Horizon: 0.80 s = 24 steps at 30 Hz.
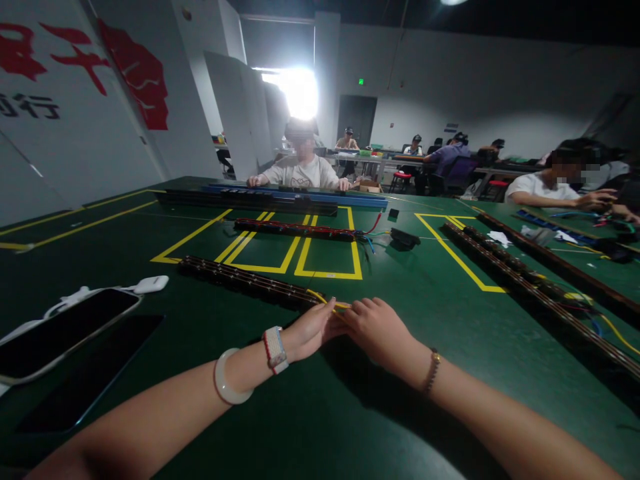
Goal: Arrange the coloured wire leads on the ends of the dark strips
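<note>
While looking down from head height, shows two bare forearms reaching in over a green table (410,293) marked with yellow lines. Left hand (313,330) and right hand (377,330) touching fingertip to fingertip at the near end of a long dark strip (245,280), laid slantwise just beyond them. Left fingers (323,318) drawn almost shut, pinching a thin yellow wire (330,301) trailing from that strip end; judged a fingertip grip for control of so fine a lead. Right hand knuckles-up, fingers curled under and hidden: cannot tell whether gripping the wire or merely steadying it. Watch (274,348) and pale bangle (227,377) on the left wrist, bracelet (433,370) on the right. Phone (65,330) lying face-up at far left near a white charger (150,285), well apart from the hands, probably parked out of the way. A second strip (300,230) mid-table, further strips (525,280) along the right. A person (300,172) seated opposite, another person (555,190) at right, hands at their own places.
</note>
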### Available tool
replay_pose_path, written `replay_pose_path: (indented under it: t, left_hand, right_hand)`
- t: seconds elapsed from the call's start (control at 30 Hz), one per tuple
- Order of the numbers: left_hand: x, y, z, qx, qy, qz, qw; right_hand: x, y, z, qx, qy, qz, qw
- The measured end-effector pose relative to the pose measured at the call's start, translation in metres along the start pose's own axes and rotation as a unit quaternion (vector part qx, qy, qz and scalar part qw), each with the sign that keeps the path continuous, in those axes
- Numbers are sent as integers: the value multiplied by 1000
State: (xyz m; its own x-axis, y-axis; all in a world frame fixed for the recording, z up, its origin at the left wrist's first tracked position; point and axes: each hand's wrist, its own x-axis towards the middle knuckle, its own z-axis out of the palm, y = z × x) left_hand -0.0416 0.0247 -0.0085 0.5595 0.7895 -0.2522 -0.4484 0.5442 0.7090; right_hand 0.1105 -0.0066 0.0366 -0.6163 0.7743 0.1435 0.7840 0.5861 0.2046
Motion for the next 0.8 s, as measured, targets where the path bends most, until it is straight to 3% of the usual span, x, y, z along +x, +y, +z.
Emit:
replay_pose_path:
  t: [0.13,0.33,0.53,0.7,0.8]
  left_hand:
    - [-2,2,1,0,-26,-5,1000]
    - [-1,1,-4,-2,-49,0,999]
    - [-5,1,0,36,-42,1,998]
    - [-7,4,5,49,-32,-7,998]
    - [-8,5,4,38,-25,-22,999]
  right_hand:
    - [-1,0,-4,31,-41,8,999]
    - [3,22,-16,13,28,34,999]
    - [12,46,14,8,41,22,999]
    - [17,51,36,82,1,-3,997]
    - [16,52,45,99,14,-6,995]
